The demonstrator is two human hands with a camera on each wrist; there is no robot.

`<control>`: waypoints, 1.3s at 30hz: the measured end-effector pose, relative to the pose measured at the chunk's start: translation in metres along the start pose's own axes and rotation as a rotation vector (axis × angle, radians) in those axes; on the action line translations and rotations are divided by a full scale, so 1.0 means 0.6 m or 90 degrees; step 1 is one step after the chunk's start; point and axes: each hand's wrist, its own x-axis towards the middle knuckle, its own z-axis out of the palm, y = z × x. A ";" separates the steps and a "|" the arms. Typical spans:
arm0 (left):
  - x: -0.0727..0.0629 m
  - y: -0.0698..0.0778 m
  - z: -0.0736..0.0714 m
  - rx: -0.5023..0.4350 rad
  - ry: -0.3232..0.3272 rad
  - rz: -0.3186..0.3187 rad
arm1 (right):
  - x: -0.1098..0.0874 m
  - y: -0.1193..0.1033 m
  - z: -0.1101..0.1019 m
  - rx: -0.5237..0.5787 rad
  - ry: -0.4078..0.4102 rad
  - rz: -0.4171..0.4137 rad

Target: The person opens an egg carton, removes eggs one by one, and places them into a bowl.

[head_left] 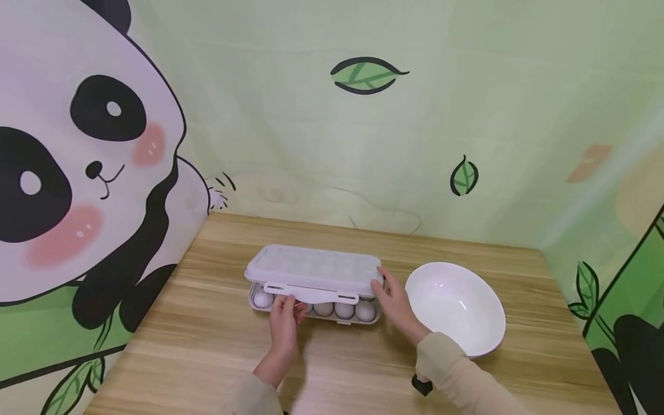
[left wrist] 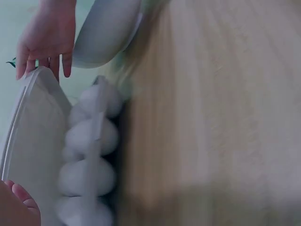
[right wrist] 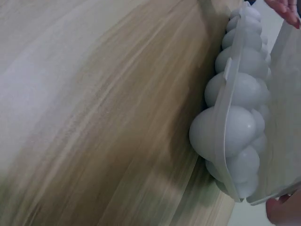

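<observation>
A white plastic egg box (head_left: 314, 311) lies on the table, its hinged lid (head_left: 316, 268) tilted partly up. Pale eggs (head_left: 344, 308) show in the front row through the gap. My left hand (head_left: 283, 323) pinches the lid's front edge left of its middle, fingertips under the flap. At the right end, my right hand (head_left: 394, 300) holds the lid's corner between thumb and fingers. The right wrist view shows several eggs (right wrist: 240, 89) seated in the tray along its rim, with the lid standing away from them.
A large white bowl (head_left: 456, 308) stands just right of the egg box, beside my right forearm. The wood-grain table (head_left: 218, 357) runs back to a green cloth backdrop (head_left: 290, 144) printed with leaves and a panda.
</observation>
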 end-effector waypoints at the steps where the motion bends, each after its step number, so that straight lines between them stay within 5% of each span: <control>1: 0.003 0.007 0.003 0.005 -0.002 0.008 | 0.001 -0.001 -0.001 0.019 0.003 0.003; 9: 0.030 0.046 0.022 0.047 -0.005 0.055 | 0.018 0.001 -0.006 0.181 0.002 -0.040; 14: 0.039 0.054 0.020 0.056 -0.004 0.061 | 0.022 0.002 -0.008 0.202 -0.006 -0.040; 17: 0.044 0.056 0.016 0.096 0.029 0.071 | 0.023 0.000 -0.009 0.197 -0.005 -0.046; 21: 0.056 0.059 0.009 0.132 0.127 0.124 | 0.027 -0.005 -0.010 0.201 0.005 -0.035; 24: 0.073 0.064 0.002 0.121 0.162 0.168 | 0.033 -0.006 -0.010 0.213 0.028 -0.011; 29: 0.115 0.076 -0.016 0.112 0.091 0.180 | 0.048 -0.008 -0.010 0.254 0.080 0.032; 39: 0.187 0.084 -0.036 0.200 -0.069 0.173 | 0.084 -0.034 -0.011 0.254 0.138 0.164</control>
